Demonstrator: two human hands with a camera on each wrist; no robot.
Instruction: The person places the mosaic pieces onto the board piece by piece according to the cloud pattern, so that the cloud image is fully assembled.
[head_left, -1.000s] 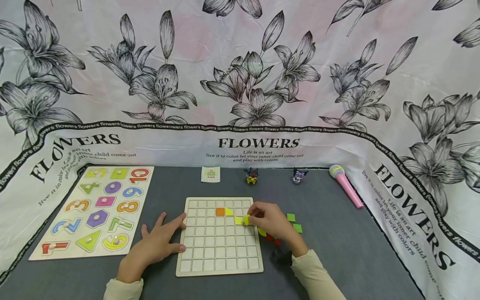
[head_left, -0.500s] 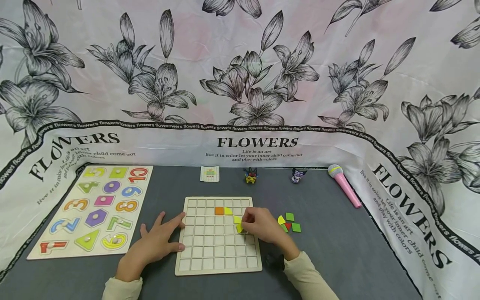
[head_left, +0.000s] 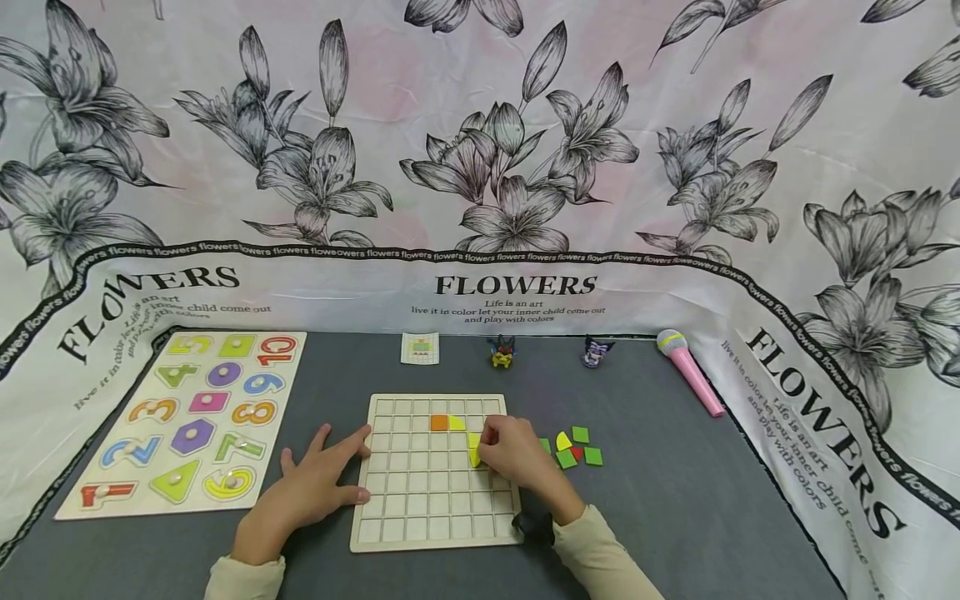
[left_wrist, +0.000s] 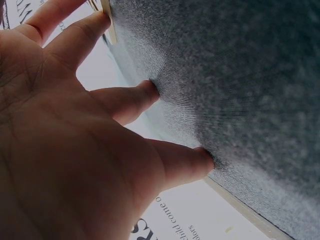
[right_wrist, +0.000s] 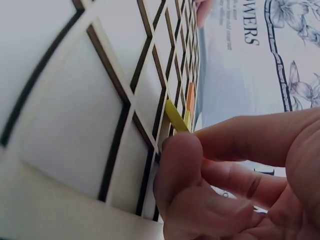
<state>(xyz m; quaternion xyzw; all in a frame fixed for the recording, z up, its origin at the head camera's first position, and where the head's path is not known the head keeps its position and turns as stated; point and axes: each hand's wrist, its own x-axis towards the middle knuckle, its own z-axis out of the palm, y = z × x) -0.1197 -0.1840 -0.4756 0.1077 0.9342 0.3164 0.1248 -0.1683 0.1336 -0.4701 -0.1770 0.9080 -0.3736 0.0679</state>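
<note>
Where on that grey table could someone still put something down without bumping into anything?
Bare grey mat lies right of the loose tiles and below the pink microphone. Another open strip runs between the number puzzle and the grid board, above the left hand. It is crowded where the right hand meets the tiles.

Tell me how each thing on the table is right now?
Grid board: flat, mostly empty cells.
Orange tile: seated in a cell.
Yellow piece: tilted, pinched by right hand.
Left hand: fingers spread, steadying the board's edge.
Loose tiles: off the board.
Number puzzle: all pieces in.
</note>
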